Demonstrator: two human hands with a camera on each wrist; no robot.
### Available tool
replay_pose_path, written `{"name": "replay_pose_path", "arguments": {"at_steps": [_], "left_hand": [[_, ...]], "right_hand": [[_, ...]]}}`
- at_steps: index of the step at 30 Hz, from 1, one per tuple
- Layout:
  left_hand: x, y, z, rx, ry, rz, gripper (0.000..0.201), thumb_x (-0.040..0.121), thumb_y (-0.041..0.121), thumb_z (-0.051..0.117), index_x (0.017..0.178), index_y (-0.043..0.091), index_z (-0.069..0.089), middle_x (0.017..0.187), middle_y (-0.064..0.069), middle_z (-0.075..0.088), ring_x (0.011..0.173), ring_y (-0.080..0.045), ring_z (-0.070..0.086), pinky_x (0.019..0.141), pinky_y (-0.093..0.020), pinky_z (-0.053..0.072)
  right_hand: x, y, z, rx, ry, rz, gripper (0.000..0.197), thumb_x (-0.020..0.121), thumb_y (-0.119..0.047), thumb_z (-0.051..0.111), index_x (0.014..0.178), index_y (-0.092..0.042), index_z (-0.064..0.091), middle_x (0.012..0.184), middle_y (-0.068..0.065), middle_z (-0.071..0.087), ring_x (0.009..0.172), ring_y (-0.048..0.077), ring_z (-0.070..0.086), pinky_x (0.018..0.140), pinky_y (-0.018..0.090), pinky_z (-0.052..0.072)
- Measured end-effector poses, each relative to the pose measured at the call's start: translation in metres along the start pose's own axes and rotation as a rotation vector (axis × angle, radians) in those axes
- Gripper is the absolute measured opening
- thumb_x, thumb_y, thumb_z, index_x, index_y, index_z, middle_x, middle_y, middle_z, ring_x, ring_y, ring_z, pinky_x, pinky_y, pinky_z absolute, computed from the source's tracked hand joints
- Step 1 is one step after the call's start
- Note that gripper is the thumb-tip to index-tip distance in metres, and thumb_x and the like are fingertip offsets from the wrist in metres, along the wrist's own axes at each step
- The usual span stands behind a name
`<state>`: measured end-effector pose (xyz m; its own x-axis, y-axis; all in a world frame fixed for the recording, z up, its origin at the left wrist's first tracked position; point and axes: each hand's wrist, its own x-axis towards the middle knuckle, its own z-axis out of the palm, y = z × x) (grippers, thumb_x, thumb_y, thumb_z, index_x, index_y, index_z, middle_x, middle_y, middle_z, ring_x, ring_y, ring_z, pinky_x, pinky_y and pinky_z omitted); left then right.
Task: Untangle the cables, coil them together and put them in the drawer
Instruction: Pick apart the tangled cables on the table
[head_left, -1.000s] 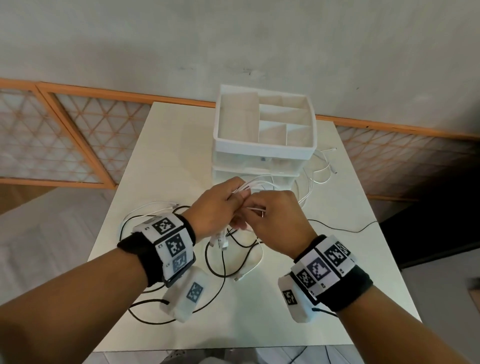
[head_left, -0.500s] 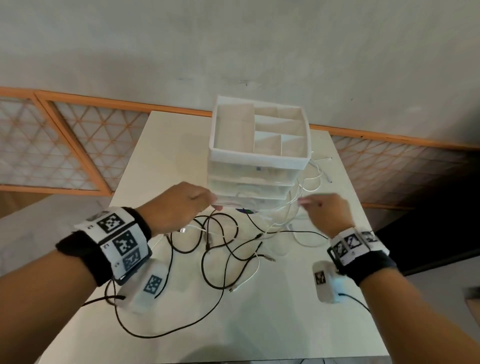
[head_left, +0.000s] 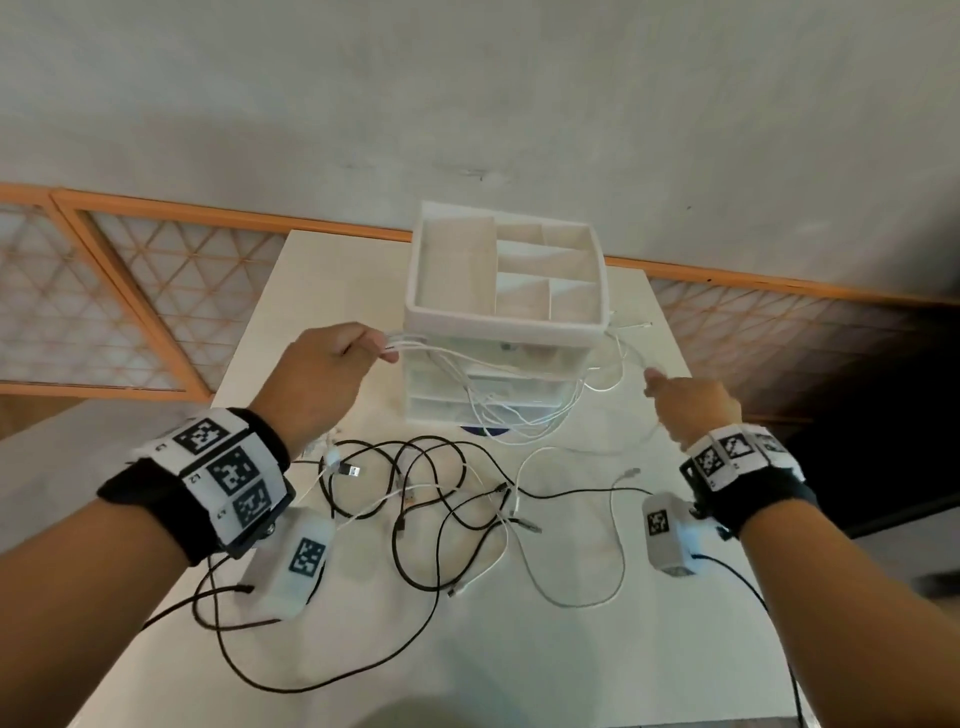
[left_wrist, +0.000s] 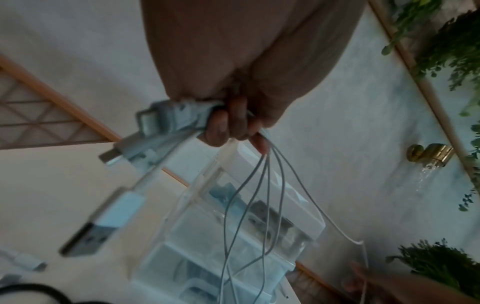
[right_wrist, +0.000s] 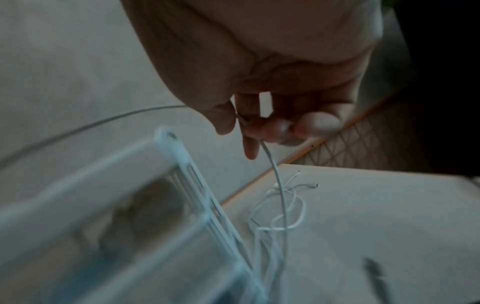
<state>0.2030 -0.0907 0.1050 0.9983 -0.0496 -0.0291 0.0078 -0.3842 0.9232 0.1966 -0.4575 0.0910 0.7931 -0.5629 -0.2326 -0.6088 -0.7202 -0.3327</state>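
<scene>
My left hand (head_left: 332, 369) grips a bundle of white cables (head_left: 498, 395) with their USB plugs (left_wrist: 158, 123), held up left of the drawer unit (head_left: 506, 322). The strands sag in front of the clear drawers (left_wrist: 233, 246). My right hand (head_left: 685, 400) pinches one white cable (right_wrist: 275, 174) to the right of the unit, its fingers (right_wrist: 280, 127) curled round it. A tangle of black cables (head_left: 431, 499) and more white cable (head_left: 576, 571) lies on the white table (head_left: 519, 665) between my arms.
The drawer unit carries an open divided tray on top (head_left: 457, 270). More white cable loops lie right of it (right_wrist: 288, 207). The table ends at a wall with an orange lattice rail (head_left: 130, 291). Black sensor leads trail from both wrists.
My hands were together at the table's middle; they have pulled apart, left going left and up, right going right. The white cables are drawn out between them.
</scene>
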Motion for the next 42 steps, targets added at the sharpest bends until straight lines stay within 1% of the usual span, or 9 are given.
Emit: {"name": "replay_pose_path", "arguments": {"at_steps": [3, 9, 14, 17, 20, 26, 31, 37, 42], "left_hand": [[-0.004, 0.009, 0.011, 0.045, -0.160, -0.053, 0.034, 0.101, 0.025, 0.047, 0.084, 0.019, 0.075, 0.066, 0.006, 0.047, 0.066, -0.023, 0.035, 0.061, -0.030, 0.029], [-0.012, 0.010, 0.023, 0.174, -0.343, -0.097, 0.021, 0.096, 0.015, 0.059, 0.082, 0.011, 0.074, 0.077, -0.006, 0.071, 0.066, -0.004, 0.055, 0.072, -0.021, 0.044], [-0.011, 0.011, 0.022, 0.068, -0.285, -0.066, 0.015, 0.092, 0.011, 0.065, 0.094, 0.021, 0.076, 0.075, 0.002, 0.071, 0.054, 0.000, 0.057, 0.059, -0.020, 0.047], [-0.007, 0.005, 0.020, 0.176, -0.246, 0.029, 0.015, 0.091, 0.015, 0.068, 0.100, 0.021, 0.077, 0.079, 0.011, 0.070, 0.057, 0.007, 0.057, 0.062, -0.009, 0.040], [-0.008, -0.001, 0.023, 0.261, -0.252, 0.086, 0.018, 0.090, 0.019, 0.069, 0.106, 0.020, 0.077, 0.089, 0.013, 0.071, 0.073, 0.011, 0.060, 0.069, -0.005, 0.037], [-0.028, 0.017, 0.044, 0.227, -0.438, 0.352, 0.015, 0.087, 0.021, 0.073, 0.100, 0.024, 0.079, 0.082, 0.011, 0.068, 0.079, -0.005, 0.064, 0.073, -0.016, 0.045], [-0.032, 0.009, 0.017, 0.358, -0.449, 0.281, 0.008, 0.081, 0.019, 0.079, 0.088, 0.023, 0.080, 0.088, 0.013, 0.075, 0.082, 0.002, 0.066, 0.074, -0.009, 0.047], [-0.036, -0.033, 0.026, 0.605, -0.425, -0.009, 0.015, 0.081, 0.025, 0.076, 0.086, 0.017, 0.064, 0.073, 0.007, 0.063, 0.069, -0.014, 0.061, 0.063, -0.025, 0.045], [-0.042, -0.057, 0.040, 0.879, -0.488, 0.095, 0.016, 0.099, 0.022, 0.050, 0.085, 0.017, 0.055, 0.093, -0.010, 0.065, 0.090, -0.028, 0.061, 0.073, -0.030, 0.038]], "right_hand": [[0.000, -0.015, -0.028, 0.587, 0.038, -0.038, 0.027, 0.100, -0.027, 0.048, 0.107, -0.012, 0.069, 0.083, 0.009, 0.069, 0.059, 0.020, 0.061, 0.063, 0.035, 0.054], [-0.004, -0.046, -0.077, 0.823, 0.227, -0.421, 0.026, 0.099, -0.027, 0.046, 0.112, -0.029, 0.068, 0.099, 0.000, 0.062, 0.068, 0.019, 0.064, 0.059, 0.031, 0.055], [0.025, -0.025, -0.053, 0.598, 0.006, -0.385, 0.057, 0.094, -0.001, 0.046, 0.140, -0.035, 0.050, 0.126, 0.003, 0.054, 0.071, 0.017, 0.067, 0.050, 0.026, 0.052], [0.019, -0.001, -0.023, 0.275, -0.153, -0.232, 0.078, 0.088, 0.004, 0.051, 0.153, -0.034, 0.030, 0.133, -0.001, 0.049, 0.092, 0.028, 0.068, 0.071, 0.040, 0.060], [-0.015, -0.006, -0.006, 0.255, -0.040, -0.370, 0.061, 0.085, -0.013, 0.063, 0.141, -0.035, 0.049, 0.108, 0.001, 0.070, 0.087, 0.017, 0.066, 0.087, 0.043, 0.058], [-0.120, -0.068, 0.035, 0.014, -0.445, -0.835, 0.025, 0.083, -0.037, 0.074, 0.104, -0.032, 0.061, 0.068, -0.010, 0.059, 0.061, 0.003, 0.058, 0.061, 0.021, 0.045], [-0.054, -0.025, 0.032, -0.290, -0.490, -0.402, 0.004, 0.088, -0.023, 0.064, 0.087, -0.020, 0.066, 0.073, 0.000, 0.073, 0.056, 0.015, 0.070, 0.059, 0.026, 0.055], [-0.019, -0.010, 0.030, 0.105, 0.254, -0.598, 0.016, 0.087, -0.013, 0.067, 0.099, -0.021, 0.074, 0.098, 0.006, 0.076, 0.078, 0.022, 0.069, 0.074, 0.013, 0.039], [-0.038, -0.008, 0.062, -0.171, -0.132, -0.308, 0.075, 0.082, -0.019, 0.060, 0.150, -0.039, 0.034, 0.115, 0.008, 0.070, 0.106, 0.033, 0.064, 0.092, 0.038, 0.052]]}}
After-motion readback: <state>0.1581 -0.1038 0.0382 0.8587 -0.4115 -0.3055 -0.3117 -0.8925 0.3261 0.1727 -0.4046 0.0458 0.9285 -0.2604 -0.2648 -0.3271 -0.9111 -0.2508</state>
